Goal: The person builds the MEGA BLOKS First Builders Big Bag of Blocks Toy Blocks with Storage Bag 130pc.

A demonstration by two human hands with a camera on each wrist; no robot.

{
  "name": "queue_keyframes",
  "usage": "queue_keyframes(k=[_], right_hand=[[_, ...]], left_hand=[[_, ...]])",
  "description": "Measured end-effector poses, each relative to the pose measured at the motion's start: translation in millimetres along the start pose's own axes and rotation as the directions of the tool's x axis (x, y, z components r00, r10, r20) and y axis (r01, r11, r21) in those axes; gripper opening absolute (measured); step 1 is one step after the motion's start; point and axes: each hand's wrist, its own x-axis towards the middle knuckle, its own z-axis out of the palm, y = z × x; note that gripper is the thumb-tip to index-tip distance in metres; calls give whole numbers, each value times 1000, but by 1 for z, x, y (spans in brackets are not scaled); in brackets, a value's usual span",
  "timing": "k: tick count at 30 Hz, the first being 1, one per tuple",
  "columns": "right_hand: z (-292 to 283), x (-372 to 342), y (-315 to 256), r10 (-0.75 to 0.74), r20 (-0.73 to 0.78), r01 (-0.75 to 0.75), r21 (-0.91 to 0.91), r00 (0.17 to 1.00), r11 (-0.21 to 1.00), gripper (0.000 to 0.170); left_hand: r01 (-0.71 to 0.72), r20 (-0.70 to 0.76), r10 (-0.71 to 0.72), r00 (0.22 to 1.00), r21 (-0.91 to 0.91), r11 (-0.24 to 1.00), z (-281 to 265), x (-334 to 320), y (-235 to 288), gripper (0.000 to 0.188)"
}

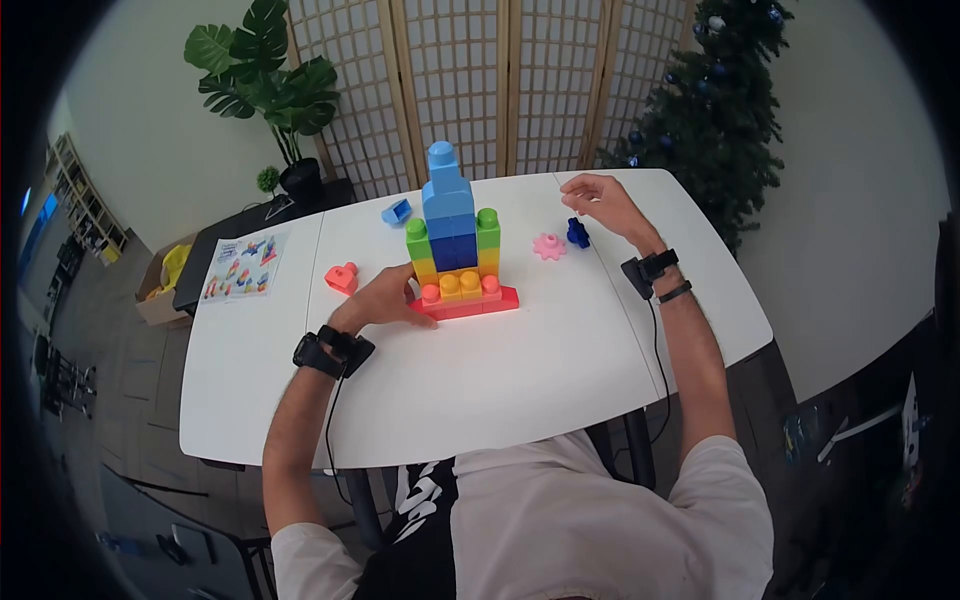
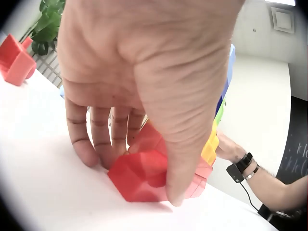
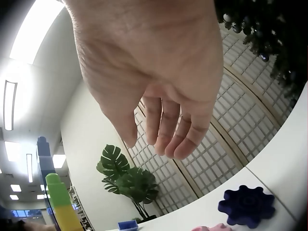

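Note:
A tower of toy building blocks [image 1: 455, 225] stands upright on the white table, with blue blocks on top, green and yellow at the sides and a red base [image 1: 470, 308]. My left hand [image 1: 385, 300] holds the left end of that base, thumb in front and fingers behind; the left wrist view shows the red sloped block [image 2: 139, 175] between them. My right hand [image 1: 605, 203] hovers over the table's far right part, fingers loosely bent and nothing in them. Below it lie a dark blue gear-shaped piece [image 1: 578, 233] and a pink gear-shaped piece [image 1: 548, 246].
Left of the tower lies a loose red block [image 1: 342, 278]; behind it, a loose blue block [image 1: 397, 212]. A printed picture sheet [image 1: 245, 267] lies on the table's left part. Beyond the table stand a folding screen [image 1: 455, 90], a potted plant [image 1: 285, 100] and a decorated tree [image 1: 710, 110].

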Motion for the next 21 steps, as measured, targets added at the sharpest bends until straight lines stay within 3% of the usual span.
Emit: queue_keyframes(k=[2,4,9,11,16,18,21], right_hand=[[3,-3,2,6,44,1,-154,999,988,27],[6,0,8,-26,62,37,-186,998,982,26],[14,2,15,-76,112,103,-263,991,959,27],[21,2,16,-102,152,154,-383,983,911,25],[34,3,13,-110,165,159,-321,980,934,29],[33,5,7,-108,159,153,-305,981,940,29],[32,3,2,-111,144,151,-306,983,940,26]], left_hand=[[-34,-14,34,999,-14,999,3,6,-8,82],[-67,-30,66,997,-27,997,6,10,-14,79],[-33,-68,36,997,36,999,0,24,-23,76],[0,-88,3,996,35,999,-4,29,-22,77],[28,-123,-28,992,1,1000,-8,44,-32,84],[11,-222,18,975,129,992,-17,40,-47,83],[19,-169,4,986,130,991,-62,33,-53,80]])
